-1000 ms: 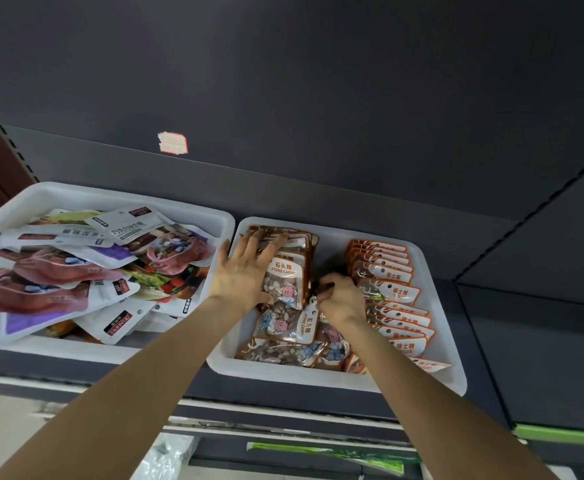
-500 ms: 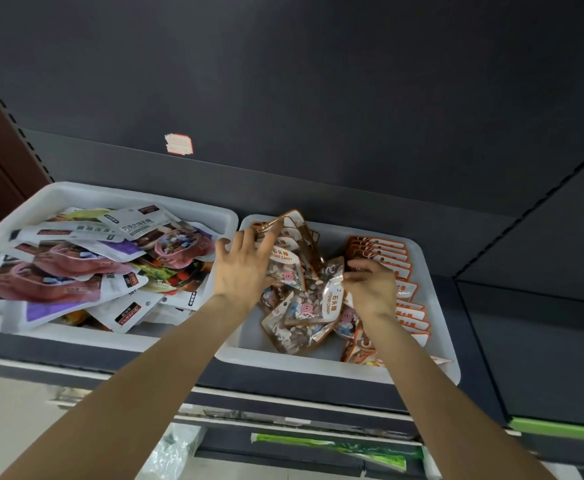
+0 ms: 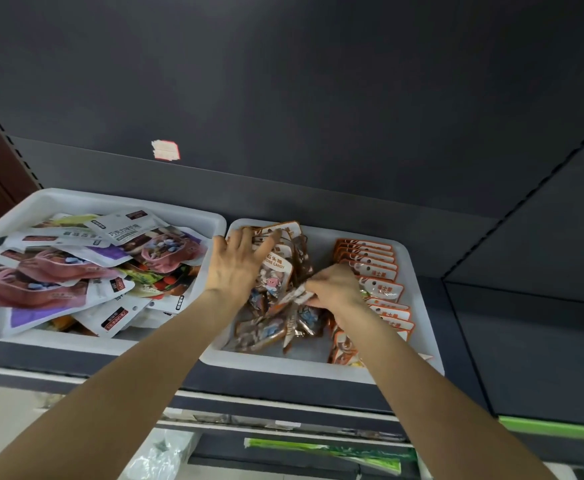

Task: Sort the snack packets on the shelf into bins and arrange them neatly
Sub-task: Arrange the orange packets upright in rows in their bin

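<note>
Two white bins stand side by side on a dark shelf. The right bin (image 3: 418, 271) holds a row of brown stone-candy packets (image 3: 276, 268) on its left side and a neat row of orange packets (image 3: 377, 271) on its right. My left hand (image 3: 238, 265) lies with spread fingers on the standing brown packets at the back. My right hand (image 3: 335, 287) pinches the top edge of a brown packet (image 3: 295, 296) in the middle of the bin. More brown packets lie loose at the bin's front (image 3: 266, 334).
The left bin (image 3: 110, 202) is heaped with mixed white, purple and pink snack packets (image 3: 76, 268). A dark back panel with a small paper label (image 3: 166, 150) rises behind. Lower shelves with green-wrapped goods (image 3: 325, 452) show below the shelf edge.
The brown packets were lifted and tilted up, then pushed back. My left hand moved back along the row; my right hand took hold of a loose packet in the middle.
</note>
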{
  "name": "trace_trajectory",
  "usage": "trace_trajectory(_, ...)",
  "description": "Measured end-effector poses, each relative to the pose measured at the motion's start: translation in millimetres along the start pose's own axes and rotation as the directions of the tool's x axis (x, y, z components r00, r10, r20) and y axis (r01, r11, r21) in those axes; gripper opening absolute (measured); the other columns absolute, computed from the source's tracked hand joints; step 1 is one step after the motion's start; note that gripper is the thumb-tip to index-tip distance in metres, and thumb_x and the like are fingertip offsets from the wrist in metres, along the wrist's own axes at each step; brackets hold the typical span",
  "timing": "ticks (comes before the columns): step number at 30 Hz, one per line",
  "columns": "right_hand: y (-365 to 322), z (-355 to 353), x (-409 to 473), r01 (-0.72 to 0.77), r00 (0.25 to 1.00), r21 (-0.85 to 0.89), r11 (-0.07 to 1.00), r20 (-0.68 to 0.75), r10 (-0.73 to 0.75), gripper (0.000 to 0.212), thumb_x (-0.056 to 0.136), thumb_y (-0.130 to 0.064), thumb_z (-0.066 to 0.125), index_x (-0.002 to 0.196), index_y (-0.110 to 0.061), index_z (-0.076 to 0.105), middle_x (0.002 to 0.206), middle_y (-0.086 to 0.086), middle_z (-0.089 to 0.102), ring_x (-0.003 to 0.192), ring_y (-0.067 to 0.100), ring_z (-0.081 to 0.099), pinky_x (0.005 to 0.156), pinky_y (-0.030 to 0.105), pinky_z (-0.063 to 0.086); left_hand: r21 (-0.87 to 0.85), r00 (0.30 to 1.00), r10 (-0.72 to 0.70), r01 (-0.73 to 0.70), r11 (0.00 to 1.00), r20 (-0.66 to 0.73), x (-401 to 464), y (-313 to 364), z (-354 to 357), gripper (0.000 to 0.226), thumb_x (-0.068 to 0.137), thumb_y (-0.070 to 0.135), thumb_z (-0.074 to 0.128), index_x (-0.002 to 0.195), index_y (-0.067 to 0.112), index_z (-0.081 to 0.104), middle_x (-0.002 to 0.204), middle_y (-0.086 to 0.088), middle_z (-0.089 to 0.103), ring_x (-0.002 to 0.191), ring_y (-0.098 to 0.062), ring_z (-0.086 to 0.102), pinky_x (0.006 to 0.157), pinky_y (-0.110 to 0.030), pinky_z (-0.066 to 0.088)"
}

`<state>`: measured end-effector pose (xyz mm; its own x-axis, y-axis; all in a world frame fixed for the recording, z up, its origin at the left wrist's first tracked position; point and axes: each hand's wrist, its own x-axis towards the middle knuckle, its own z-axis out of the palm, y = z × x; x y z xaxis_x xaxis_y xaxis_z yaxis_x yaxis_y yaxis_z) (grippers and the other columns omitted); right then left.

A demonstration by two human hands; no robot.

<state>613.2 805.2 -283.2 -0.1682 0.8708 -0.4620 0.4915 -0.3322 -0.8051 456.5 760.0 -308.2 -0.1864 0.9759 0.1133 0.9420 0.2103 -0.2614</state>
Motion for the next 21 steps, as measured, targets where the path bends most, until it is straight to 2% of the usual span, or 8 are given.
trace_trajectory(4, 5.3, -26.8, -4.9, 0.005, 0.998, -0.106, 0.994, -0.064, -0.012, 0.008, 0.089, -0.003, 0.06, 0.082, -0.006, 0.061, 0.09, 0.013, 0.065, 0.074, 0.018, 0.064, 0.069, 0.03, 0.059, -0.017, 0.996, 0.032, -0.031, 0.999, 0.08, -1.0, 5.6, 3.6, 0.102, 0.087, 0.022, 0.064, 0.149, 0.029, -0.017, 0.141, -0.016, 0.03, 0.13, -0.03, 0.03, 0.102, -0.042, 0.029)
trace_trajectory(7, 3.4, -37.8, -4.7, 0.177, 0.967, -0.217, 0.96, -0.143, -0.211, 0.007, 0.09, -0.007, 0.056, 0.086, -0.01, 0.06, 0.088, 0.007, 0.06, 0.078, 0.018, 0.059, 0.07, 0.031, 0.054, -0.123, 0.986, 0.058, -0.039, 0.992, 0.154, -3.8, 9.3, 11.5, 0.11, 0.083, 0.041, 0.069, 0.148, 0.029, -0.019, 0.147, -0.017, 0.024, 0.134, -0.031, 0.027, 0.108, -0.044, 0.026)
trace_trajectory(10, 0.9, -40.0, -7.3, 0.304, 0.921, -0.359, 0.882, -0.127, -0.368, 0.006, 0.092, -0.009, 0.054, 0.088, -0.012, 0.055, 0.092, 0.003, 0.057, 0.084, 0.019, 0.054, 0.061, 0.023, 0.039, -0.257, 0.985, 0.056, -0.012, 0.966, 0.164, -5.7, 5.0, 16.5, 0.099, 0.086, 0.045, 0.061, 0.15, 0.031, -0.014, 0.15, -0.016, 0.019, 0.136, -0.032, 0.023, 0.11, -0.044, 0.024)
trace_trajectory(13, 8.9, -39.5, -10.2, 0.345, 0.885, -0.386, 0.855, -0.169, -0.434, 0.004, 0.092, -0.006, 0.054, 0.09, -0.009, 0.056, 0.094, 0.004, 0.059, 0.086, 0.016, 0.054, 0.062, 0.012, 0.036, -0.244, 0.996, 0.086, -0.077, 0.967, 0.028, -7.3, -2.0, 13.2, 0.083, 0.089, 0.041, 0.06, 0.152, 0.03, 0.006, 0.147, -0.013, 0.025, 0.135, -0.032, 0.025, 0.11, -0.043, 0.025)
trace_trajectory(16, 14.1, -40.4, -15.2, 0.385, 0.835, -0.415, 0.824, -0.224, -0.502, 0.009, 0.091, -0.005, 0.056, 0.096, -0.003, 0.064, 0.098, 0.008, 0.067, 0.083, 0.012, 0.055, 0.062, 0.005, 0.034, -0.27, 0.986, 0.103, -0.135, 0.953, -0.129, -8.5, 1.1, 6.5, 0.088, 0.063, 0.028, 0.087, 0.139, 0.018, 0.045, 0.125, -0.017, 0.049, 0.111, -0.034, 0.053, 0.089, -0.041, 0.049)
trace_trajectory(17, 13.2, -41.6, -17.1, 0.4, 0.816, -0.416, 0.817, -0.243, -0.524, 0.011, 0.091, -0.005, 0.057, 0.097, -0.002, 0.065, 0.098, 0.008, 0.068, 0.083, 0.012, 0.055, 0.062, 0.005, 0.034, -0.347, 0.987, 0.101, -0.139, 0.927, -0.125, -8.9, 2.9, 6.3, 0.085, 0.061, 0.019, 0.088, 0.136, 0.016, 0.048, 0.123, -0.017, 0.049, 0.105, -0.033, 0.057, 0.084, -0.039, 0.052)
trace_trajectory(19, 7.6, -44.8, -21.5, 0.427, 0.795, -0.369, 0.825, -0.281, -0.538, 0.012, 0.09, -0.006, 0.059, 0.098, -0.001, 0.066, 0.098, 0.007, 0.068, 0.085, 0.014, 0.058, 0.063, 0.008, 0.036, -0.573, 0.996, 0.084, -0.09, 0.814, -0.037, -10.5, 4.8, 8.3, 0.073, 0.079, 0.006, 0.072, 0.141, 0.018, 0.037, 0.139, -0.014, 0.033, 0.11, -0.031, 0.056, 0.091, -0.036, 0.049)
trace_trajectory(21, 2.3, -45.5, -22.5, 0.451, 0.797, -0.319, 0.834, -0.277, -0.537, 0.013, 0.088, -0.004, 0.061, 0.099, -0.002, 0.067, 0.098, 0.007, 0.068, 0.089, 0.017, 0.062, 0.065, 0.013, 0.041, -0.721, 0.995, 0.095, -0.052, 0.691, 0.02, -10.4, 3.8, 9.6, 0.064, 0.087, 0.006, 0.063, 0.142, 0.02, 0.034, 0.147, -0.008, 0.023, 0.11, -0.029, 0.057, 0.095, -0.033, 0.047)
